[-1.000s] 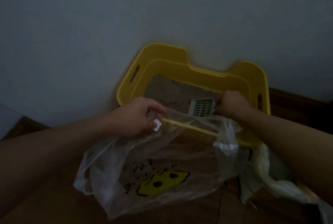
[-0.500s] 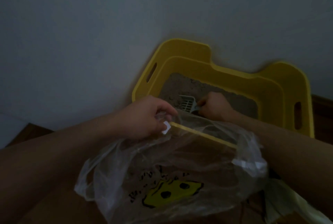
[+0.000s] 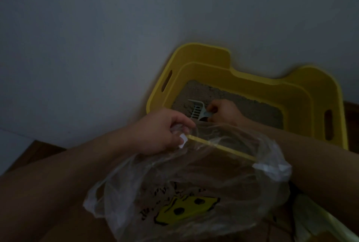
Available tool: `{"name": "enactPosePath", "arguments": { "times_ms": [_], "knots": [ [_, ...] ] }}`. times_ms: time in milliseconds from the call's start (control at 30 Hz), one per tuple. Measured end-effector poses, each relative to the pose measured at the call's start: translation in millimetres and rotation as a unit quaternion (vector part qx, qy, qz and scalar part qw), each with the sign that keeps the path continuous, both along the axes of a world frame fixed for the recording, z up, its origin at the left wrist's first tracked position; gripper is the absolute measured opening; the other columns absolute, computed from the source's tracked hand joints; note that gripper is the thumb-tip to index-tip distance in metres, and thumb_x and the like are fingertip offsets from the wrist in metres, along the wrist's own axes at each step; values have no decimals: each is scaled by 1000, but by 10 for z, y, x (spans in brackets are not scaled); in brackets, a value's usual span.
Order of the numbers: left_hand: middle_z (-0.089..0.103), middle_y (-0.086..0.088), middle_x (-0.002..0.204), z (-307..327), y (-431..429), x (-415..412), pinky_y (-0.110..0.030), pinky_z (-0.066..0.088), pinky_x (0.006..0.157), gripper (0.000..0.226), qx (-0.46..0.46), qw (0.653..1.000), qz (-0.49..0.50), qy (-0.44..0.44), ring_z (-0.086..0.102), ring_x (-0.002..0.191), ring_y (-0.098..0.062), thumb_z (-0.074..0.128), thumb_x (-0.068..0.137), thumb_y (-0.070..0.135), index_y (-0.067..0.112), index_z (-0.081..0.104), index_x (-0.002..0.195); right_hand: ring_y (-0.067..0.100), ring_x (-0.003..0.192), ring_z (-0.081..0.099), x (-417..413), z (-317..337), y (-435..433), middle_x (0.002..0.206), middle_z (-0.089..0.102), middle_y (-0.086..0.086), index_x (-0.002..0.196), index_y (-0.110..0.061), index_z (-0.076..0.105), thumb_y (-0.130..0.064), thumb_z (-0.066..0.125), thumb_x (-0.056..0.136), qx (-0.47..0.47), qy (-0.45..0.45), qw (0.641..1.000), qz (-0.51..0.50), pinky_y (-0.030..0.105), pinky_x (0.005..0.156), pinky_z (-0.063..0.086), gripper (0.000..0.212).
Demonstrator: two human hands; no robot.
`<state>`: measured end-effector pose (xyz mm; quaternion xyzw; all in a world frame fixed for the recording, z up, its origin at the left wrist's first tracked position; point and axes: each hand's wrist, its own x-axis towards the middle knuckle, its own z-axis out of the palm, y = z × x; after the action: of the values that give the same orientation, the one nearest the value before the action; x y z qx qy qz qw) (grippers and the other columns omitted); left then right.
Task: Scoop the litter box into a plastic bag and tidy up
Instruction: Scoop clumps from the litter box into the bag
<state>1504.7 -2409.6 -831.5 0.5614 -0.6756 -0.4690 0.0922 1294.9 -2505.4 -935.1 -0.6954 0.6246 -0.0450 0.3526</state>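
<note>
Your left grip (image 3: pixel 163 131) pinches the plastic bag (image 3: pixel 194 179) at its rim, just before the yellow litter box (image 3: pixel 206 57). Your right grip (image 3: pixel 223 113) is curled round the scoop (image 3: pixel 196 110), down in the litter (image 3: pixel 248 105).

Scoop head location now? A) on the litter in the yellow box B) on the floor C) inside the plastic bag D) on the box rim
A: the right hand holds the scoop with its head down on the litter inside the litter box, beyond the plastic bag.
</note>
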Motion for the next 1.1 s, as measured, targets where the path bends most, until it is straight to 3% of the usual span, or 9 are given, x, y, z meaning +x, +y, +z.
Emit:
{"name": "enactPosePath", "arguments": {
  "times_ms": [133, 267, 433, 500, 567, 733, 833, 967, 1100],
  "knots": [
    [70, 20, 99, 27, -2, -20, -32, 55, 95, 47, -3, 1000, 4, 6, 69, 98, -6, 77, 80, 1, 41, 64, 101, 17, 90, 56, -120, 109, 24, 100, 61, 0, 105, -15, 69, -16, 75, 83, -20, 1, 1000, -3, 30, 76, 44, 23],
    [69, 23, 95, 54, 12, -25, -25, 54, 89, 50, -6, 1000, -3, -3, 67, 92, 5, 77, 79, -1, 44, 64, 98, 20, 92, 60, -354, 248, 68, 102, 64, 2, 105, -15, 70, -14, 77, 81, -39, -5, 998, -41, 31, 75, 47, 25],
    [67, 39, 84, 165, 70, -104, -41, 56, 88, 53, -36, 998, -36, -26, 70, 91, -22, 77, 79, 1, 48, 62, 96, 19, 92, 63, -638, 442, 137, 104, 69, 4, 104, -15, 72, -12, 81, 77, -61, -13, 995, -72, 27, 75, 45, 29],
    [69, 35, 83, 199, 70, -149, -30, 57, 83, 49, -40, 998, -36, -24, 70, 88, -16, 77, 79, 0, 42, 65, 103, 17, 91, 62, -717, 519, 160, 105, 70, 4, 104, -16, 72, -12, 82, 76, -72, -2, 995, -75, 25, 75, 43, 30],
    [70, 27, 80, 241, 74, -198, -13, 52, 72, 46, -36, 999, -31, -18, 66, 78, 3, 77, 80, 0, 33, 67, 111, 16, 90, 62, -781, 588, 190, 106, 71, 6, 105, -15, 73, -12, 82, 76, -79, -4, 993, -86, 23, 73, 43, 31],
    [64, 25, 92, 344, 58, -307, 0, 41, 66, 48, -53, 997, -51, -25, 58, 72, 21, 77, 79, -2, 23, 68, 119, 17, 91, 61, -886, 738, 285, 107, 71, 4, 106, -13, 73, -12, 82, 77, -94, 11, 992, -78, 24, 74, 41, 31],
    [62, 27, 84, 375, 51, -346, -1, 39, 61, 49, -63, 996, -55, -35, 55, 61, 18, 78, 78, -4, 19, 69, 121, 18, 93, 63, -929, 820, 338, 107, 72, 5, 107, -12, 73, -11, 81, 77, -104, 13, 992, -68, 24, 75, 42, 31],
    [58, 31, 55, 391, 44, -342, -3, 35, 52, 47, -70, 995, -57, -41, 49, 48, 11, 77, 78, -5, 15, 68, 120, 13, 87, 60, -951, 916, 384, 105, 71, 5, 108, -12, 72, -12, 81, 78, -107, 10, 992, -60, 23, 73, 41, 32],
    [55, 31, 46, 413, 69, -331, -4, 34, 47, 45, -66, 996, -51, -19, 48, 44, 5, 75, 79, -8, 17, 66, 114, 14, 87, 61, -963, 1045, 463, 100, 71, 3, 106, -13, 72, -11, 82, 77, -109, -13, 992, -64, 24, 74, 44, 31]
  ]
}}
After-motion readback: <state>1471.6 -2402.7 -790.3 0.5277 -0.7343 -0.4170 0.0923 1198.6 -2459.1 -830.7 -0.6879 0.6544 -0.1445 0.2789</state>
